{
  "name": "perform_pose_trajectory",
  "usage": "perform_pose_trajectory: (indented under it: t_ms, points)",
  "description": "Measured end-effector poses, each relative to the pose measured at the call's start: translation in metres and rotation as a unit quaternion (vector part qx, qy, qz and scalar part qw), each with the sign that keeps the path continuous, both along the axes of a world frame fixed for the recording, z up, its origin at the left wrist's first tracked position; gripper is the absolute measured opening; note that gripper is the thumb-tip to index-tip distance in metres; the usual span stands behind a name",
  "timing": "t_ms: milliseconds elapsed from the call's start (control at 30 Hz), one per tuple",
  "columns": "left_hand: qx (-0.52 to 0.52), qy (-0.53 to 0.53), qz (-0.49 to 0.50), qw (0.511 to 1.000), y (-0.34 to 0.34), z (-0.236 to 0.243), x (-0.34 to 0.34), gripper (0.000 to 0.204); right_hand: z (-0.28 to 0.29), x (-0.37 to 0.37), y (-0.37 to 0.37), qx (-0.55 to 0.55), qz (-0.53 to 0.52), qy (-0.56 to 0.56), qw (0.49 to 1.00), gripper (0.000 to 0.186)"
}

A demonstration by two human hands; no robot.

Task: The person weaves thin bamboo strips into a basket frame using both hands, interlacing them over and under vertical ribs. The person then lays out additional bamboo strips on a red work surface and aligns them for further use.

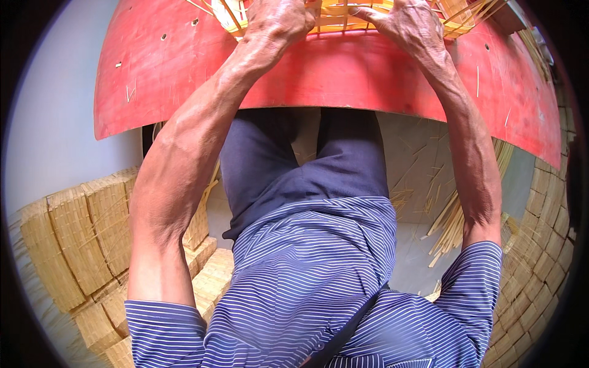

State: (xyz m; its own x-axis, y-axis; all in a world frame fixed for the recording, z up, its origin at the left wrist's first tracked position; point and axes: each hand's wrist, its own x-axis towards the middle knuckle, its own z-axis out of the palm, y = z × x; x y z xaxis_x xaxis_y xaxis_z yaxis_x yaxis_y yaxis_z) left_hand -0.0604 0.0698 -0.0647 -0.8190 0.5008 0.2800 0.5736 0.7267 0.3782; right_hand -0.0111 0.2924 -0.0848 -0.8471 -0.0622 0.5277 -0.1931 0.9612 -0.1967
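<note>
A half-woven yellow basket of flat strips, with loose ends sticking out at both sides, lies on a red board at the top of the head view, partly cut off by the frame. My left hand grips its left part with bent fingers. On the right part, my right hand has its thumb laid over the strips; its other fingers are mostly cut off at the top edge, and it appears to hold the weave.
The board's curved-looking front edge is over my thighs. Stacked pale woven pieces stand at lower left beside a white wall, and more are piled at right. Loose strips lie below the board by my right arm.
</note>
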Motion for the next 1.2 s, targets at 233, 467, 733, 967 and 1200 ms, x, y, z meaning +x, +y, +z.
perform_pose_trajectory:
  t_ms: [233, 467, 733, 967, 1200]
  points:
    - [0.001, -0.034, -0.003, 0.999, -0.004, 0.011, 0.0, 0.015, -0.013, 0.038, 0.008, -0.043, -0.011, 0.169, 0.985, 0.057]
    - [-0.019, -0.05, -0.007, 0.999, -0.006, 0.009, -0.001, 0.014, 0.013, 0.045, -0.031, -0.136, 0.066, -0.064, 0.986, 0.047]
    - [-0.011, 0.0, -0.036, 0.999, -0.003, -0.012, -0.015, 0.018, -0.04, -0.043, -0.014, 0.039, 0.14, -0.089, 0.985, 0.048]
    - [-0.001, -0.118, -0.028, 0.993, 0.002, 0.002, -0.007, 0.024, -0.007, -0.02, -0.014, -0.035, 0.166, -0.09, 0.981, 0.045]
    - [0.014, -0.043, -0.07, 0.996, -0.011, -0.006, -0.018, 0.013, -0.007, -0.027, -0.035, -0.038, 0.103, -0.095, 0.989, 0.039]
